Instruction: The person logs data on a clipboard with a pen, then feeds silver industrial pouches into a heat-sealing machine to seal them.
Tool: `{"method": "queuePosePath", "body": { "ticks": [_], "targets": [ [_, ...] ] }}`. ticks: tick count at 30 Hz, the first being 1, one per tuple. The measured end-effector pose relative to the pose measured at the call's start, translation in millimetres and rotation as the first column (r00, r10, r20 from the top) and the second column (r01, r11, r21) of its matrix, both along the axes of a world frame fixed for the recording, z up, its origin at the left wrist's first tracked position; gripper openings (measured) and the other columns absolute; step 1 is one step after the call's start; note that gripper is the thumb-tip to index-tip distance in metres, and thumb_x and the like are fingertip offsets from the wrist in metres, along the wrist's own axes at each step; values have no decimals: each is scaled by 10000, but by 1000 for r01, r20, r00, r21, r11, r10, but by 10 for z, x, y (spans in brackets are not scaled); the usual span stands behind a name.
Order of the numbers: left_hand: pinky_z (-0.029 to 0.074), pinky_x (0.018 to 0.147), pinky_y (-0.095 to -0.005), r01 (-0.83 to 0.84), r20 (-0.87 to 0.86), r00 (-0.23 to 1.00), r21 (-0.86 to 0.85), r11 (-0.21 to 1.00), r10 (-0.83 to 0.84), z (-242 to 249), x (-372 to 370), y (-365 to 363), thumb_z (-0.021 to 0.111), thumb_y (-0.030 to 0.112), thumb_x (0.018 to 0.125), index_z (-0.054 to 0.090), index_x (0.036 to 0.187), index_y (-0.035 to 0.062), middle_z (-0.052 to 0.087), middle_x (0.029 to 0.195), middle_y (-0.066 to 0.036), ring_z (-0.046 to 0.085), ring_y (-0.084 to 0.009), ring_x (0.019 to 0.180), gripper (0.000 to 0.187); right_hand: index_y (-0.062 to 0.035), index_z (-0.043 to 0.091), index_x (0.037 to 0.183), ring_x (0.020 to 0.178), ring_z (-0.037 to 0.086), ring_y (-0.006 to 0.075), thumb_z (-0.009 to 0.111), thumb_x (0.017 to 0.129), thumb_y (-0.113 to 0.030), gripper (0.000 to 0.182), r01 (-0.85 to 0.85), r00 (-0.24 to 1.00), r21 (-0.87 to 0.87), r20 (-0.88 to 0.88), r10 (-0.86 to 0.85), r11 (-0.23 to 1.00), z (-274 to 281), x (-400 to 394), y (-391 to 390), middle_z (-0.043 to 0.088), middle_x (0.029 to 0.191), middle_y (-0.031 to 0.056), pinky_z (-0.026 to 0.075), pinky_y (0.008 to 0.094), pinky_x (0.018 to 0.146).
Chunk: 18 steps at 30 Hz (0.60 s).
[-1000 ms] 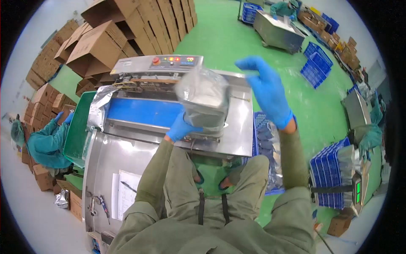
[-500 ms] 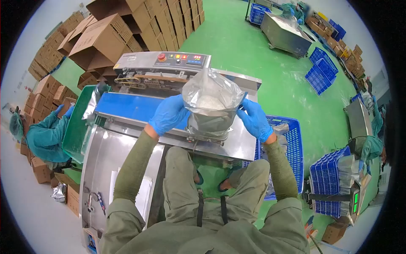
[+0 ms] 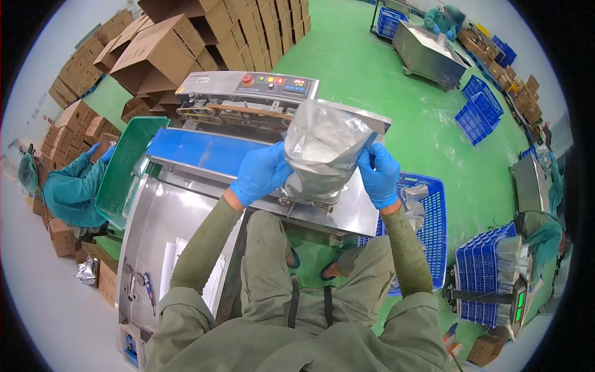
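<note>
A silvery bag [image 3: 325,152] with white contents hangs upright between my hands, above the right part of a steel sealing machine [image 3: 248,85]. My left hand [image 3: 260,173], in a blue glove, pinches the bag's left edge. The right edge is gripped by my right hand [image 3: 379,175], also blue-gloved. The bag's mouth looks nearly flattened, with its film standing up at the top. To the left of my left hand lies the machine's blue belt [image 3: 198,150].
A blue basket [image 3: 437,232] holding silvery bags stands at my right. A steel trough [image 3: 139,248] with papers lies at front left, beside a green bin [image 3: 118,186]. Cardboard boxes [image 3: 158,53] are stacked behind. Co-workers in green work at left, right and back.
The bag's mouth has gone from wide open to nearly flattened. My fingers have closed on its edges, the right ones having been more spread. The view has shifted slightly.
</note>
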<state>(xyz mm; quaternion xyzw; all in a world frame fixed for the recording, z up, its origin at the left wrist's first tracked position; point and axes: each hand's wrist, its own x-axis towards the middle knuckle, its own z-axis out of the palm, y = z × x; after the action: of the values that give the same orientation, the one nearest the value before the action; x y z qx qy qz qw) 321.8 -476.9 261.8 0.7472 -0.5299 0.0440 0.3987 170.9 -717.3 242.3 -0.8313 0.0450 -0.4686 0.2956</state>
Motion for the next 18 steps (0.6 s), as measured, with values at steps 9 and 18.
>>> {"method": "queuePosePath", "body": {
  "ticks": [9, 18],
  "targets": [
    [482, 583, -382, -177, 393, 897, -103, 979, 203, -187, 260, 132, 728, 148, 773, 620, 887, 91, 606, 771, -80, 620, -295, 689, 168, -64, 607, 898, 626, 607, 248, 663, 744, 30, 189, 126, 988, -472, -22, -154, 873, -159, -157, -386, 622, 808, 84, 478, 335, 545],
    [465, 604, -324, -268, -521, 850, -290, 919, 83, -315, -45, -87, 681, 101, 875, 714, 991, 38, 640, 735, -65, 585, -118, 691, 136, 2, 662, 1076, 908, 638, 140, 631, 923, -45, 163, -48, 998, 389, 43, 34, 920, -218, -216, 17, 688, 1027, 91, 500, 273, 797]
  ]
}}
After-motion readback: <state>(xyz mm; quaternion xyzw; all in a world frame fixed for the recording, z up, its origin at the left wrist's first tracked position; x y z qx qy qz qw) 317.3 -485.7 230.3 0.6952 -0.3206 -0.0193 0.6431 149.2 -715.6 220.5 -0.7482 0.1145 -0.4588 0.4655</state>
